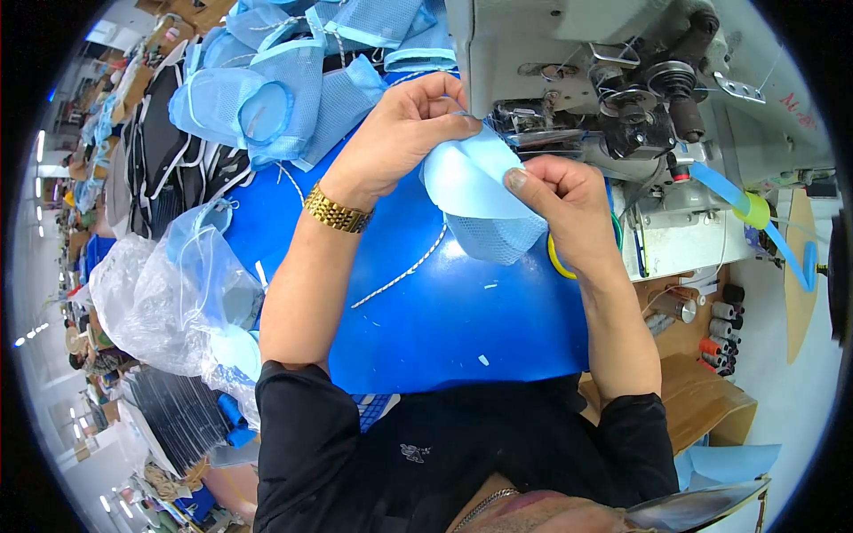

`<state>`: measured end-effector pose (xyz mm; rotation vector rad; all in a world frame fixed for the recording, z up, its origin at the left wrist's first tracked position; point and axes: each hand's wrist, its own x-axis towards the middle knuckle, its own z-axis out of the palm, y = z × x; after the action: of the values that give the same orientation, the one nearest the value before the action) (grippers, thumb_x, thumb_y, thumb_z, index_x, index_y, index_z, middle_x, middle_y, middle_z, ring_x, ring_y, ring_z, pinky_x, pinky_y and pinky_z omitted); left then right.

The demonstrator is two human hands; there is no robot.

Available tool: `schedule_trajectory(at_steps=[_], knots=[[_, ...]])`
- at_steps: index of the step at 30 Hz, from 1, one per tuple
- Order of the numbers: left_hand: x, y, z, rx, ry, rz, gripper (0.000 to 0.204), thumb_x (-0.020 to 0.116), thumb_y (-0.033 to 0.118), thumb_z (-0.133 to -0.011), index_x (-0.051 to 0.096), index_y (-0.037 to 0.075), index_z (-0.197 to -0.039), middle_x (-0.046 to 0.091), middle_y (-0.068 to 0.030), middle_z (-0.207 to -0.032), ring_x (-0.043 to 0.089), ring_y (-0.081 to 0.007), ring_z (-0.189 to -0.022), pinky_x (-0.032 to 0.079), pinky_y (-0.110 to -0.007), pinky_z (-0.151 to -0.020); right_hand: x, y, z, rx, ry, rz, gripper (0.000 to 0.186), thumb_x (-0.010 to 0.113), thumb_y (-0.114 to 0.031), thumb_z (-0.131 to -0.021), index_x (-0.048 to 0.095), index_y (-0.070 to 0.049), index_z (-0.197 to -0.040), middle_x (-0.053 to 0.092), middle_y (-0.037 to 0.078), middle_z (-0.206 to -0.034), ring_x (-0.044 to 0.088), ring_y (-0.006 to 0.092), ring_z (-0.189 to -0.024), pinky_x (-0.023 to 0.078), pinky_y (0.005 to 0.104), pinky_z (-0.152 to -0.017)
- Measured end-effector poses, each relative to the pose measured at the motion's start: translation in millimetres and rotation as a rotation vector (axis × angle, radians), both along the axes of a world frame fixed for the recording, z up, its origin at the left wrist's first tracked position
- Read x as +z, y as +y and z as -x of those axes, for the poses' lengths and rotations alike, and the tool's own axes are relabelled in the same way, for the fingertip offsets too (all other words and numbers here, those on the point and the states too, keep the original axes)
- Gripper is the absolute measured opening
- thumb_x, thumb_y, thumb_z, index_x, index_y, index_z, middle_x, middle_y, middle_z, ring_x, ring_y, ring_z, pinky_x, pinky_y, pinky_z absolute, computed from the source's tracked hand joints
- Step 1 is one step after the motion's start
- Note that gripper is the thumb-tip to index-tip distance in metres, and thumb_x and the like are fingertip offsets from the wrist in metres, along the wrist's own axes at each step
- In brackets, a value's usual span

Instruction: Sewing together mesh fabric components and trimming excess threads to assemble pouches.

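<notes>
Head view: two bare hands at work beside a sewing machine [577,89]. The left hand [422,120] is nearly closed, its thumb pressed toward curled fingers, and has hold of the upper edge of a light blue fabric piece [471,173]. The right hand [569,204] is likewise drawn in, its thumb lying over the right edge of the same piece and its fingers bent behind it. The piece hangs between the hands, just in front of the machine's needle area, above a blue work surface [426,351]; from where I stand I cannot tell whether it touches the machine. Its upper part is smooth and pale; a mesh section [498,235] shows below. A flecked cord [400,277] runs from beside the mesh down across the surface, where small white scraps [484,360] also lie. Near the right wrist, a yellow loop [558,259] is partly hidden. A gold-coloured band [336,210] circles the left wrist. Upper left: a heap of blue mesh bags [298,98], with black items [164,133] beside it and clear plastic [147,298] nearer the person. Right: blue tape [721,188] passes through a yellow-green guide [753,210], above thread spools [721,338] and an open cardboard box [702,404].
</notes>
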<state>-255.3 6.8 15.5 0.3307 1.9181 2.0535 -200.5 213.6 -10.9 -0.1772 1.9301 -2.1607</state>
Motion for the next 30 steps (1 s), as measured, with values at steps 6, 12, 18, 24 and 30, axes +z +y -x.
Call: schedule_trajectory(at_steps=[6, 12, 18, 24, 30], knots=[[-2.2, 3.6, 6.4, -0.010, -0.032, -0.017, 0.016, 0.068, 0.006, -0.085, 0.064, 0.005, -0.100, 0.069, -0.0008, -0.088, 0.063, -0.0050, -0.076, 0.049, -0.019, -0.068, 2.5, 1.0, 1.6, -0.010, -0.016, -0.012, 0.017, 0.069, -0.014, -0.090, 0.071, 0.003, -0.092, 0.066, -0.001, -0.075, 0.052, 0.0009, -0.065, 0.039, 0.0176, -0.056], [-5.5, 3.4, 19.7, 0.000, 0.007, -0.030, 0.022, 0.069, 0.007, -0.085, 0.065, 0.003, -0.106, 0.070, -0.0038, -0.093, 0.065, -0.0079, -0.080, 0.052, -0.022, -0.073, 0.9, -8.5, -2.5, -0.106, -0.005, 0.009, 0.017, 0.070, -0.013, -0.089, 0.071, 0.003, -0.091, 0.068, 0.000, -0.075, 0.054, 0.0010, -0.064, 0.041, 0.0177, -0.055], [1.7, -1.2, 36.5, -0.113, -0.068, 0.072, 0.030, 0.067, 0.006, -0.087, 0.062, 0.000, -0.116, 0.069, -0.0066, -0.099, 0.065, -0.0116, -0.086, 0.053, -0.025, -0.077, -1.7, -25.2, -8.1, -0.280, 0.012, 0.040, 0.017, 0.070, -0.016, -0.090, 0.072, 0.001, -0.090, 0.061, -0.005, -0.064, 0.048, -0.0005, -0.055, 0.034, 0.0177, -0.049], [7.9, 0.7, 38.9, -0.097, 0.010, 0.124, 0.029, 0.066, 0.009, -0.089, 0.063, -0.001, -0.115, 0.067, -0.0073, -0.103, 0.062, -0.0140, -0.091, 0.052, -0.030, -0.080, -1.3, -29.1, -11.2, -0.326, -0.001, 0.129, 0.018, 0.069, -0.014, -0.090, 0.071, 0.003, -0.086, 0.065, -0.001, -0.068, 0.052, 0.0008, -0.059, 0.038, 0.0179, -0.051], [4.9, 3.2, 38.4, -0.022, -0.013, 0.145, 0.026, 0.065, 0.009, -0.089, 0.064, 0.000, -0.113, 0.067, -0.0073, -0.101, 0.061, -0.0145, -0.088, 0.052, -0.031, -0.078, -2.0, -28.1, -9.8, -0.298, 0.020, 0.105, 0.019, 0.068, -0.015, -0.090, 0.071, 0.003, -0.086, 0.065, -0.001, -0.068, 0.052, 0.0010, -0.059, 0.037, 0.0184, -0.050]])
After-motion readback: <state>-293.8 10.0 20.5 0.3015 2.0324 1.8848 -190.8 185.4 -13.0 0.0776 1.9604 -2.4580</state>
